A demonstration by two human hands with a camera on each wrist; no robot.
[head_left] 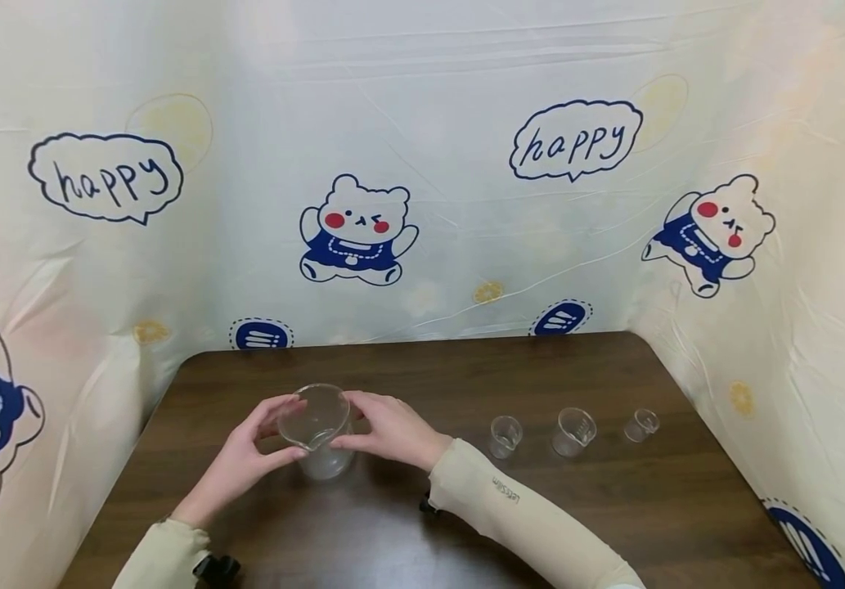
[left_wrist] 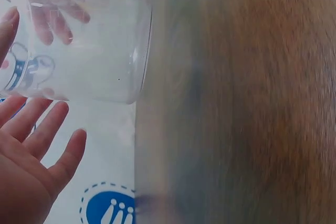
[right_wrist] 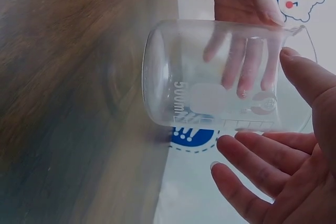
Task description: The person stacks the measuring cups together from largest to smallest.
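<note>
A large clear glass beaker (head_left: 328,465) stands upright at the left of the table, between both hands. Its pouring lip faces the person in the head view. My left hand (head_left: 249,448) holds its upper left side, the thumb near the lip and the fingers farther round. From the other side my right hand (head_left: 398,431) grips the upper wall, thumb in front and fingers behind. White "500ml" print and graduation lines show on the beaker (right_wrist: 210,77) in the right wrist view. Whether its base touches the table I cannot tell.
Three smaller clear beakers stand in a row on the right: a small one (head_left: 505,438), a larger one (head_left: 573,433) and the smallest (head_left: 641,426). The dark wooden table (head_left: 422,376) meets a printed cloth backdrop (head_left: 459,196) at its back and sides.
</note>
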